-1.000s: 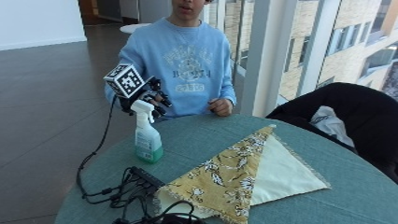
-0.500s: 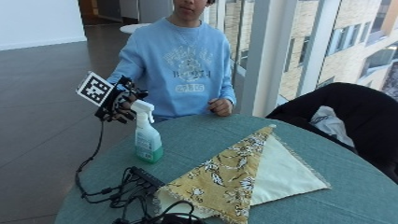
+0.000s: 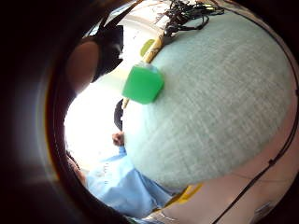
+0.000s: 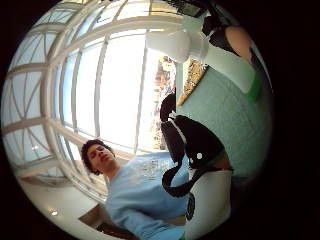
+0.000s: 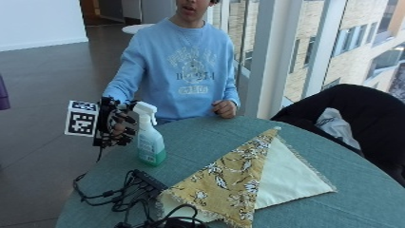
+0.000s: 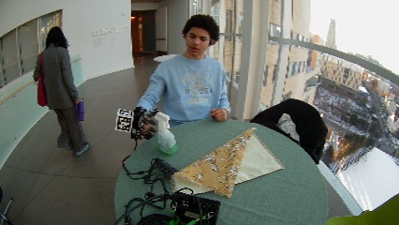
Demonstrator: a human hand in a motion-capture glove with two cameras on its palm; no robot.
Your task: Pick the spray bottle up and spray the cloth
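Note:
A spray bottle point(image 5: 150, 137) with a white trigger head and green liquid stands upright near the left edge of the round teal table point(image 5: 354, 185). My gloved right hand point(image 5: 117, 124) hovers just left of the bottle's head, level with it. Its fingers are spread toward the bottle and hold nothing. A folded yellow floral cloth point(image 5: 240, 175) with a cream side lies flat in the table's middle, right of the bottle. The little finger side palm view shows the bottle's green body point(image 3: 142, 84) on the table point(image 3: 219, 102). The thumb side view shows its white head point(image 4: 172, 45).
A tangle of black cables and a black box point(image 5: 136, 187) lies at the table's front left, just in front of the bottle. The person's bare left hand point(image 5: 223, 108) rests at the far edge. A chair with a dark jacket point(image 5: 342, 114) stands at the right.
My hand was at the bottle's trigger head a second ago; it has since moved left and down, off the bottle. The bottle and cloth stay in place.

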